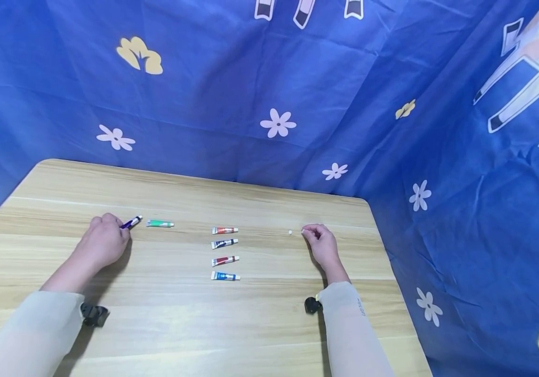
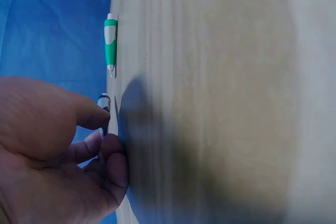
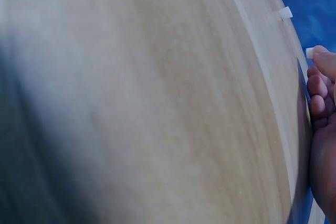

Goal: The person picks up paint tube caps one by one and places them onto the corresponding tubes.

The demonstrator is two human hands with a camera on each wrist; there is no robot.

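My left hand (image 1: 105,242) pinches a purple paint tube (image 1: 132,222) at the table's left side. Its fingers cover the rear of the tube in the left wrist view. Just right of it lies a green paint tube (image 1: 160,223). On the right side, my right hand (image 1: 322,244) pinches a small white cap (image 3: 310,53) between thumb and fingertip. A second white cap (image 1: 290,232) rests on the table a short way to its left. Mid-table, a column holds an orange-red tube (image 1: 224,230), a dark blue tube (image 1: 224,243), a dark red tube (image 1: 225,261) and a blue tube (image 1: 225,276).
The light wooden table (image 1: 170,324) has rounded far corners. A blue curtain (image 1: 212,104) with flowers and animal figures hangs behind it and along the right side. Each sleeve carries a small black wrist camera, such as the left one (image 1: 95,315).
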